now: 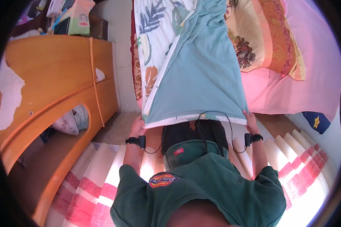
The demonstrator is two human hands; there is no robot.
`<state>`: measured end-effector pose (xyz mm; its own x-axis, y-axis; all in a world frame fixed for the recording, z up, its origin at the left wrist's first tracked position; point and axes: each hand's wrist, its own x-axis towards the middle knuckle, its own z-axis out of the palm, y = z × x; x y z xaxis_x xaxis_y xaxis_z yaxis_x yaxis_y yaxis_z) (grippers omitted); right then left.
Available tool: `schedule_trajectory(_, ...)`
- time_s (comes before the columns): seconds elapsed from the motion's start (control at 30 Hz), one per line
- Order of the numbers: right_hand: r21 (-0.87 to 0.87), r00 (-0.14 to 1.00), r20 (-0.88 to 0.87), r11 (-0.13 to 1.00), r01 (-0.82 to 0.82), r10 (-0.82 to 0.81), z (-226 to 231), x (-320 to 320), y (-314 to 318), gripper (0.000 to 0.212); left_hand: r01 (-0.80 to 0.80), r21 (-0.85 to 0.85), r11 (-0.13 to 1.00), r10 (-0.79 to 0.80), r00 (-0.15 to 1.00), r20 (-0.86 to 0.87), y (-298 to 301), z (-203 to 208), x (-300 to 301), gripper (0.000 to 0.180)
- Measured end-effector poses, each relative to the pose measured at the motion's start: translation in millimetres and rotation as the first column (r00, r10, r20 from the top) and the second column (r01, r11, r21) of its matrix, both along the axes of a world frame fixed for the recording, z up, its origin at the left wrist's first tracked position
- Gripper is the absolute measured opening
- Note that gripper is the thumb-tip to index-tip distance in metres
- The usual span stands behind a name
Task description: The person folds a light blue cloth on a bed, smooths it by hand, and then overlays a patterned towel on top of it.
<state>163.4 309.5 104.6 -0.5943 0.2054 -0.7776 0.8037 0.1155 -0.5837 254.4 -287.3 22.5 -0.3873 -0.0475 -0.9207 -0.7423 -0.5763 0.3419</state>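
Note:
A blue-green bed cover [197, 79] with a white leaf-patterned side stretches away from me across the bed's edge. Its white-trimmed near edge is pulled nearly straight between my hands. At the near left corner, my left hand [138, 127] is closed on the cloth. My right hand [250, 120] grips the near right corner. The far end of the cover runs out of the picture at the top. Each wrist wears a black band with a small box, and a thin dark cable runs from it.
To the right lie a patterned gold and rust-red cloth [269, 38] and a pink bed sheet [307, 79]. An orange wooden cabinet [57, 68] stands at the left, with bundled cloth in its opening. White and red curtains [85, 185] hang around me.

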Motion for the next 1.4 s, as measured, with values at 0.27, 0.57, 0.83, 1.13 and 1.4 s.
schedule_trajectory(0.27,-0.366,0.936,-0.068,0.881,0.3,-0.346,92.5,-32.1,51.9,0.054,-0.242,-0.104,0.965,0.164,0.861,-0.482,43.1,118.8,-61.6,0.033)
schedule_trajectory(0.57,-0.136,0.679,0.647,0.929,-0.345,0.347,-4.3,18.2,83.4,0.069,0.411,-0.561,0.719,-0.049,0.835,0.548,99.2,60.3,40.8,0.028)
schedule_trajectory(0.83,-0.402,0.943,-0.303,0.916,0.005,-0.138,143.9,-198.3,46.2,0.033,-0.006,-0.508,0.861,-0.287,0.819,-0.496,97.0,190.9,-227.3,0.026)
schedule_trajectory(1.13,0.135,0.975,0.086,0.967,-0.215,0.204,21.7,-54.7,59.9,0.04,0.388,-0.739,0.551,-0.491,0.867,0.088,91.8,67.4,-116.0,0.036)
schedule_trajectory(1.4,0.041,0.951,0.23,0.978,0.205,-0.209,-4.3,13.3,43.9,0.035,0.459,-0.559,0.691,-0.414,0.885,0.214,97.1,58.6,-58.7,0.033)
